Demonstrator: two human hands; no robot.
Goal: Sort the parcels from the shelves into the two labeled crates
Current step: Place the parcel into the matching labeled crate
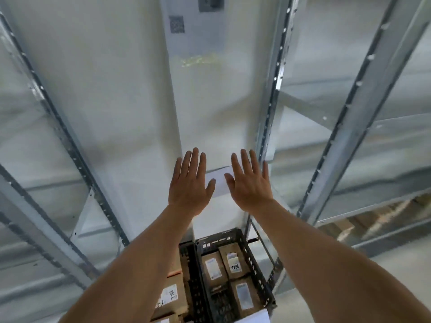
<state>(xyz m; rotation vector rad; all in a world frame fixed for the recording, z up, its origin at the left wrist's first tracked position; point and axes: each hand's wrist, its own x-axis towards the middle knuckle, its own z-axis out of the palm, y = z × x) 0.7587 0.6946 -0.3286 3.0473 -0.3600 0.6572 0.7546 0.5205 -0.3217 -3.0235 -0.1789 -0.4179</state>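
A: Hands?

B: Both up, arms stretched forward, backs toward the camera. Left hand (190,183) flat, fingers straight and close together. Right hand (249,183) flat too, fingers slightly spread. Neither grips anything — the thumbs nearly meet but do not touch.

A: What lies between them?

B: A white sheet or label (218,180), in the gap between the two thumbs and partly hidden behind both hands. Whether the palms press on it, I cannot tell.

A: Behind the hands?

B: A pale wall column (140,101), with a blurred square code label (176,24) far above the fingertips. Metal shelf uprights (271,89) run up just right of the right hand, more well out to the left and right.

A: The crates?

B: Below the wrists, between the forearms. A black perforated crate (254,259) sits under the right forearm's inner side, holding brown parcels (212,268) with white labels — one reads "1786", or near it. Left of it, touching or nearly so, a second black crate (187,259); only its wall shows clearly.

A: Anything in that one?

B: Brown parcels (171,297) beside the left forearm, one with handwritten digits; whether they are inside that crate, I cannot tell.
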